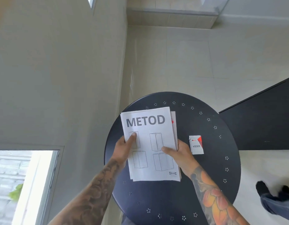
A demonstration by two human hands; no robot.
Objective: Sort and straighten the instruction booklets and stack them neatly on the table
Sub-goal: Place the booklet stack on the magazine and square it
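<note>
A stack of instruction booklets [151, 145] sits in the centre of the frame over a round black table [210, 127], its top cover reading METOD above four line drawings of cabinets. Whether the stack rests on the tabletop or is held just above it cannot be told. The left hand [124, 146] grips the stack's left edge, thumb pressed flat on the cover, its fingers hidden beneath the paper. The right hand [179, 151] clasps the right edge the same way, thumb on top and fingers out of sight below. A booklet lower in the stack pokes out at the upper right, showing only a sliver with a red mark. To the right, apart from the stack, lies a small white and red booklet [196, 145] marked VESS. Both tattooed forearms are cut off by the lower edge of the frame.
</note>
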